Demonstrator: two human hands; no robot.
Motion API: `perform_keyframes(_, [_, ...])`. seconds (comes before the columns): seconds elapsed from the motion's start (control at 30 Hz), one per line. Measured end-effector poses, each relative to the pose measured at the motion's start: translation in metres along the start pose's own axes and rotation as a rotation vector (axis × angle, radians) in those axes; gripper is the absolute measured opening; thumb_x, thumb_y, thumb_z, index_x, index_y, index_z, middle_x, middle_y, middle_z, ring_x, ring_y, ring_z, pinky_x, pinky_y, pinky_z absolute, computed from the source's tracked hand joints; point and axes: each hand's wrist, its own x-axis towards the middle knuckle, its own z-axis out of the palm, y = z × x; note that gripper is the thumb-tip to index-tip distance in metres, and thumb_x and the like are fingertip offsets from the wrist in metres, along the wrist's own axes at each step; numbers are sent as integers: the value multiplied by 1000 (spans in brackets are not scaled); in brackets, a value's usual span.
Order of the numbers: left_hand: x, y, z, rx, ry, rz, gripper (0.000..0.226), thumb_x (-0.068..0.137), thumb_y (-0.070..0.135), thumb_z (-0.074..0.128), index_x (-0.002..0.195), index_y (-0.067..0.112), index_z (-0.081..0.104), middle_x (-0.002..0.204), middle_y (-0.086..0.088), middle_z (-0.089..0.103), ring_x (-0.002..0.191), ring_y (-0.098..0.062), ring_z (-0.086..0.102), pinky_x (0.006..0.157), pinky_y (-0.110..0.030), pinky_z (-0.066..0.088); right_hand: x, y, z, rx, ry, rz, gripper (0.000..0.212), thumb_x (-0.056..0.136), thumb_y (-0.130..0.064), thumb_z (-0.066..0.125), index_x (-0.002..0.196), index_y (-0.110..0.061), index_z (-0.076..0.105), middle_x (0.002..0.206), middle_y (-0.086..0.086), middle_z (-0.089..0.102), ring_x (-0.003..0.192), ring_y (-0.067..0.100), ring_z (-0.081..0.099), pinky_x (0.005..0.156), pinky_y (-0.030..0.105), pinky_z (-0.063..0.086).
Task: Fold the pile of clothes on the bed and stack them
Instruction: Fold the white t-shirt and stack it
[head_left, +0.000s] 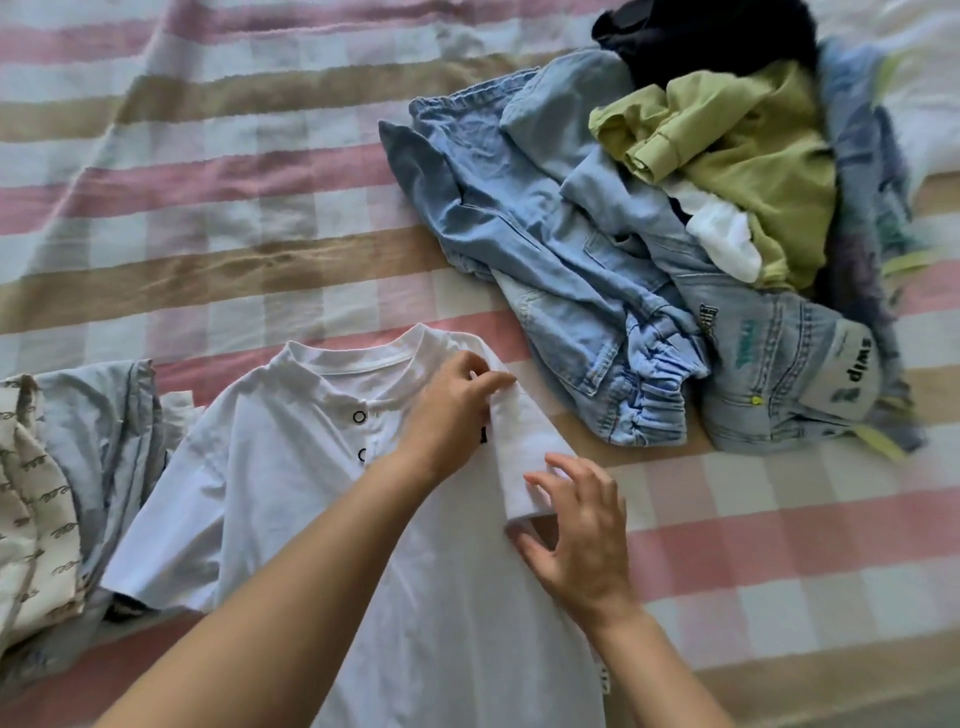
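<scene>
White shirt (291, 519) looks light and limp; my left hand (452, 415) pinches its shoulder (460, 344), my right hand (582, 530) loosely holds the sleeve (524, 447) cuff.

View: one wide-angle camera worn on the person's head.
Facing: forward and steeply down onto the pink, tan and white checked bedsheet (260, 208).
Nearness: close. Both forearms enter from the bottom edge, with left hand (447, 415) and right hand (576, 530) on the white short-sleeved cotton shirt (291, 493) at lower centre.
Reach: crumpled heap of denim, green and dark clothes (675, 208) at upper right.
</scene>
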Motion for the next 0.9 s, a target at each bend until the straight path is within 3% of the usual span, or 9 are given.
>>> perform_keyframes(0.07, [5, -1, 3, 73, 21, -29, 31, 80, 1, 62, 106, 16, 69, 108, -15, 54, 104, -33, 48, 81, -42, 46, 6, 0, -1, 27, 94, 45, 20, 76, -30, 57, 83, -16, 69, 103, 6, 65, 100, 19, 49, 78, 36, 38])
perform_keyframes(0.2, [19, 1, 1, 123, 78, -90, 14, 81, 18, 66, 94, 18, 70, 120, -7, 51, 117, -30, 37, 95, -41, 27, 27, -2, -22, 312, 293, 251, 23, 91, -19, 48, 88, -4, 64, 87, 8, 66, 80, 27, 60, 70, 31, 44])
perform_keyframes(0.33, [40, 13, 6, 32, 142, -98, 16, 88, 23, 59, 94, 10, 65, 113, -6, 58, 113, -29, 43, 97, -39, 23, 67, 13, -46, 233, 455, 383, 20, 91, -16, 51, 90, -1, 64, 78, 15, 68, 68, 34, 63, 58, 34, 43])
perform_keyframes(0.47, [56, 14, 23, 96, 127, -184, 25, 91, 31, 52, 97, 9, 62, 115, -6, 54, 113, -26, 38, 96, -36, 18, 94, 39, -53, 129, 420, 420, 21, 92, -22, 56, 95, -5, 68, 80, 18, 71, 75, 41, 65, 61, 45, 48])
perform_keyframes(0.57, [60, 13, 35, 106, 161, -198, 28, 91, 33, 51, 96, 8, 61, 116, -9, 52, 112, -27, 37, 95, -35, 17, 87, 48, -49, 151, 467, 442, 24, 94, -26, 52, 94, -6, 66, 83, 14, 71, 76, 38, 64, 60, 40, 45])
perform_keyframes(0.63, [58, 14, 38, 112, 189, -218, 28, 91, 33, 50, 96, 8, 60, 116, -10, 51, 112, -28, 38, 95, -35, 18, 76, 44, -44, 189, 471, 452, 35, 93, -42, 46, 98, -11, 60, 82, 3, 69, 73, 26, 64, 57, 31, 39])
perform_keyframes(0.7, [55, 17, 41, 121, 195, -239, 27, 91, 34, 49, 97, 9, 59, 118, -9, 50, 115, -27, 37, 97, -34, 15, 70, 41, -37, 172, 420, 463, 42, 83, -51, 53, 106, -16, 53, 87, -6, 66, 74, 17, 61, 57, 27, 35])
perform_keyframes(0.8, [51, 22, 40, 111, 200, -249, 28, 91, 33, 49, 108, 12, 55, 129, -6, 45, 123, -25, 32, 106, -33, 7, 75, 48, -29, 77, 445, 525, 29, 82, -29, 66, 102, -15, 51, 87, 3, 68, 76, 31, 63, 57, 29, 35])
perform_keyframes(0.9, [39, 17, 35, 101, 205, -225, 36, 90, 31, 49, 122, 16, 49, 139, -3, 39, 131, -24, 28, 113, -36, 7, 83, 59, -30, 36, 453, 601, 21, 82, -25, 66, 91, -15, 50, 78, 2, 59, 73, 32, 58, 57, 29, 31])
